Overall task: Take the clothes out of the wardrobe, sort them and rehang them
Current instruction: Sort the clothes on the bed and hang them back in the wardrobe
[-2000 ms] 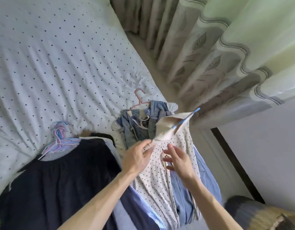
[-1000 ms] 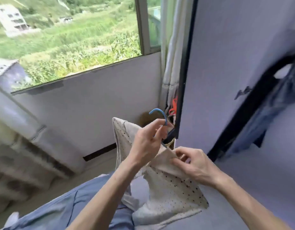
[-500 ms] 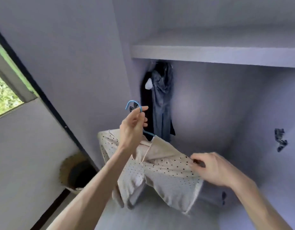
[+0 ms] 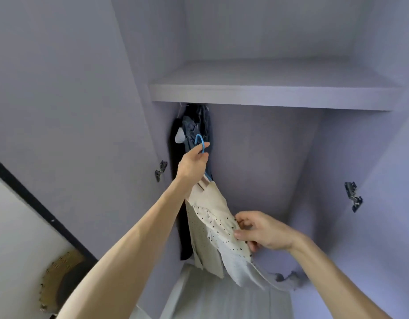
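Left hand (image 4: 193, 163) had lifted the hanger (image 4: 200, 141) up beside the dark clothes (image 4: 199, 125) already hanging, fingers pinched on its hook. Right hand (image 4: 263, 231) fingers clamped the dotted top (image 4: 212, 217) lower down. Looked about ready to rehang, I'd say.

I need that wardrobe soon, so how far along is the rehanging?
Done: dark clothes already hang at the wardrobe's left end, under the shelf. In hand: the left hand grips the hook of the blue hanger, and the right hand pinches the dotted cream garment on it. Left: hooking it up; any other clothes are out of view.
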`<state>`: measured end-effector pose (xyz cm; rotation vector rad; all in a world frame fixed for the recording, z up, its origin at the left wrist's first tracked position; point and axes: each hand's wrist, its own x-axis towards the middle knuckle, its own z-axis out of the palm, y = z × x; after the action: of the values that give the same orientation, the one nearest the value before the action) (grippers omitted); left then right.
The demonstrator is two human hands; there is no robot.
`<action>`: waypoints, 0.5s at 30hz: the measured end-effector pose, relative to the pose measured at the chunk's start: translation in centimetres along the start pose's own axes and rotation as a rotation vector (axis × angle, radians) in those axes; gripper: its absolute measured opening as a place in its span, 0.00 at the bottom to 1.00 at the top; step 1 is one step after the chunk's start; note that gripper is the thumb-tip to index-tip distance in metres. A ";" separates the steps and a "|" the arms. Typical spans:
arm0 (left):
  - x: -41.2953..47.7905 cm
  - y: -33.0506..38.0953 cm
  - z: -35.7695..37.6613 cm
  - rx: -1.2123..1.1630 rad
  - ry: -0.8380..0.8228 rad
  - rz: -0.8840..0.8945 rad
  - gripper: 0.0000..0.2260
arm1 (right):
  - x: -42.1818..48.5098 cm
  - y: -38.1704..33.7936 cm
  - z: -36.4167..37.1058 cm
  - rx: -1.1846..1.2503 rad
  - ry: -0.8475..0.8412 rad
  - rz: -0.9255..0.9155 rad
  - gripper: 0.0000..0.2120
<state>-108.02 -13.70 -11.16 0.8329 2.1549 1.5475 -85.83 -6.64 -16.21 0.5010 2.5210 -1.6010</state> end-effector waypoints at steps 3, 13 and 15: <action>1.3 -0.1 -1.9 0.279 -0.151 0.014 0.22 | 1.2 -0.2 0.4 0.058 0.058 -0.013 0.03; 6.2 -3.3 -11.9 1.576 0.104 0.335 0.28 | 6.9 -1.4 -0.2 0.143 0.193 0.015 0.06; 7.6 -3.3 -13.7 1.673 0.188 0.364 0.30 | 8.6 -2.1 -0.9 0.147 0.237 0.011 0.06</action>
<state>-122.83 -19.56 -9.32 1.5122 3.2709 -0.5721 -94.52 -4.80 -16.32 0.7619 2.5671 -1.8313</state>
